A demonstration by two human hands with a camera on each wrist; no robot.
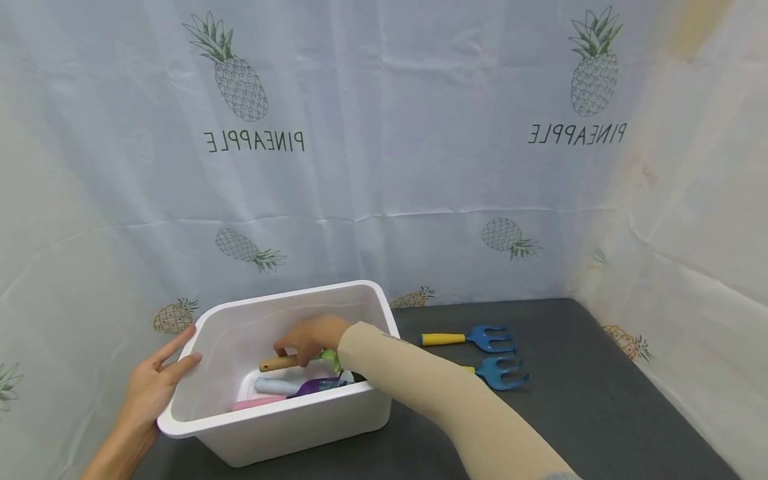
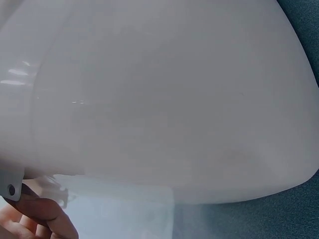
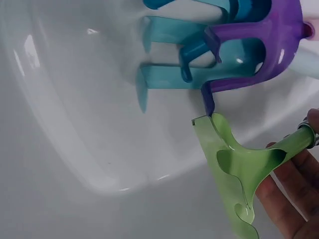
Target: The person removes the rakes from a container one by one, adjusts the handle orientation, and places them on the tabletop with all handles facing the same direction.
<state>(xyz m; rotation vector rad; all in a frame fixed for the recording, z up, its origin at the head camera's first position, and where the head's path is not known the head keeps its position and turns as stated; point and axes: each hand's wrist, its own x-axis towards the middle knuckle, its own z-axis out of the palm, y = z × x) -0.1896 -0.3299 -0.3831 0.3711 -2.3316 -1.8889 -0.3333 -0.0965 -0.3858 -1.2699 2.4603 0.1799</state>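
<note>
Tub, head view: from where I stand, a white tub point(image 1: 294, 295) sits on the dark table point(image 1: 576, 387); in it lie a pink handle point(image 1: 258, 403), a pale blue handle point(image 1: 276, 386) and a purple fork point(image 1: 318, 387).
Left hand, head view: the left hand point(image 1: 153, 390) has the tub's left rim between thumb and fingers, apparently to steady it.
Right hand, head view: the right hand point(image 1: 312, 339) is down inside the tub, fingers curled about the wooden handle point(image 1: 273, 365) of a green tool point(image 1: 329, 359).
Table, head view: two blue forks point(image 1: 489, 340) with yellow handles lie right of the tub, one partly behind the beige sleeve point(image 1: 432, 400).
Tub wall, left wrist view: smooth white fills most of it; bent fingers show at lower left, how tight I can't tell.
Green tool, right wrist view: its head is just beside the purple prongs; whether they touch, I can't say.
Tub floor, right wrist view: teal prongs point(image 3: 169, 77) lie beneath the purple fork.
Step in hand: handling the green tool within the tub, I'd judge; picking up or laying down, I can't tell.
Next move: seems to call for a steady rim and the green head kept from snagging the purple prongs.
</note>
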